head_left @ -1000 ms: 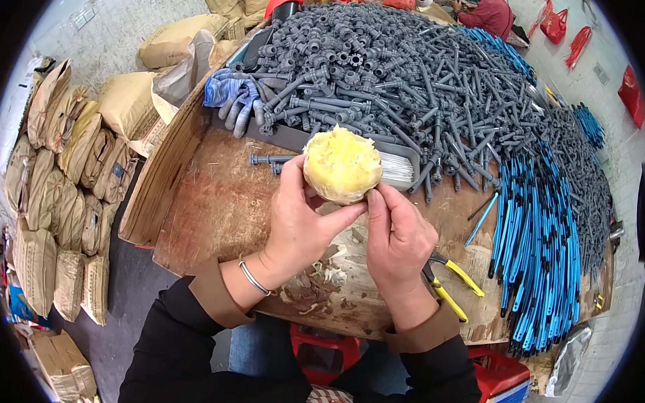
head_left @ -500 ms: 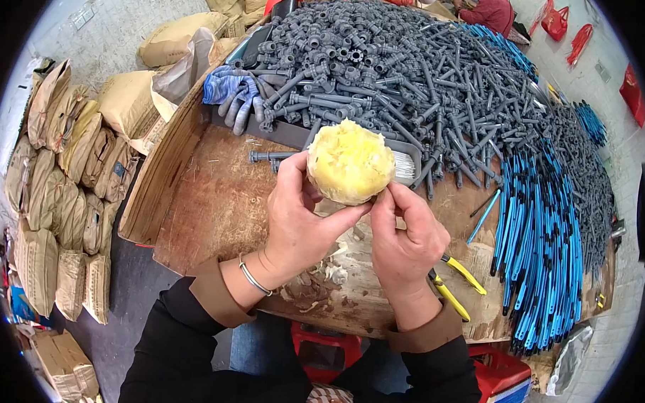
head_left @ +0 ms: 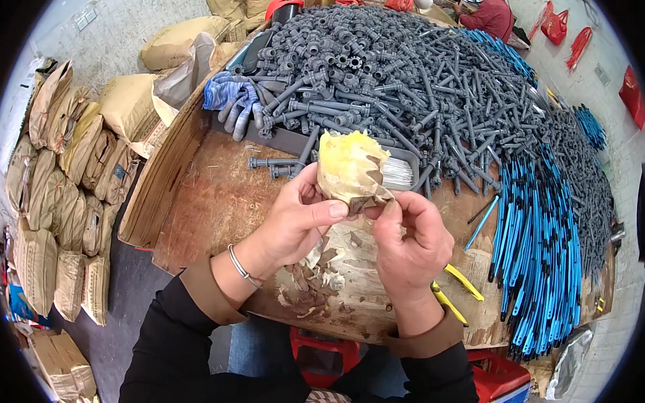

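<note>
A partly peeled sweet potato (head_left: 349,163) with soft yellow flesh sits upright in my left hand (head_left: 297,222), the fingers wrapped round its left side and the thumb across its front. Thin greyish-brown skin covers its lower part in jagged flaps. At its lower right, my right hand (head_left: 411,236) pinches a loose flap of that skin between thumb and finger. Below, torn scraps of peel (head_left: 312,283) lie on the worn wooden table (head_left: 216,191). Pliers with yellow handles (head_left: 451,295) rest just right of my right wrist.
Grey plastic fittings (head_left: 384,69) are heaped across the back. Blue strips with black ends (head_left: 541,245) lie at right. A tray of white pins (head_left: 398,172) stands behind the sweet potato, a work glove (head_left: 233,102) at back left. Paper sacks (head_left: 60,185) are stacked at far left.
The sweet potato has tipped, so its brown-skinned side now shows and its yellow top faces up. It has moved slightly right, and my right fingers now hold a flap of skin.
</note>
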A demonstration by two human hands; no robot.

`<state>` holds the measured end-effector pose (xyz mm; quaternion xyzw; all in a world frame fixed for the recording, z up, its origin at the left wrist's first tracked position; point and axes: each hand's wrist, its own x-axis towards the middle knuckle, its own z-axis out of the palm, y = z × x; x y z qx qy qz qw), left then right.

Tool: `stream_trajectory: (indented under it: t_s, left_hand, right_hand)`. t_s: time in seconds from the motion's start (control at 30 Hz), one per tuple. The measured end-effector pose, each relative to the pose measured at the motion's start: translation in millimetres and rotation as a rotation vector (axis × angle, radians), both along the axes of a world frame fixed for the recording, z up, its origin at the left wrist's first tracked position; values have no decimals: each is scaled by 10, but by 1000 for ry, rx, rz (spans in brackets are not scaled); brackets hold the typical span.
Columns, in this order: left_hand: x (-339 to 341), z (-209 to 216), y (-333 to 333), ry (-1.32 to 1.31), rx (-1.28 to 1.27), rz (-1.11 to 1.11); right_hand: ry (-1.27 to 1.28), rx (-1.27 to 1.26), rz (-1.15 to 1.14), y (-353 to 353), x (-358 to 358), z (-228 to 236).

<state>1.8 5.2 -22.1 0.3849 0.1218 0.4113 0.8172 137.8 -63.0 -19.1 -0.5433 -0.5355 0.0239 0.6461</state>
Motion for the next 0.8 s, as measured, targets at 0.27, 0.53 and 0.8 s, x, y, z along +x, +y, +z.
stream_trajectory:
  t_s: [0.27, 0.53, 0.8]
  left_hand:
    - [-58, -58, 73, -237, -122, -226]
    - [-141, 33, 237, -170, -11, 35]
    - [-142, 6, 241, -81, -30, 53]
  right_hand:
    - [467, -4, 161, -15, -51, 108]
    - [-395, -128, 206, -9, 55, 69]
    - [-715, -289, 516, -11, 51, 136]
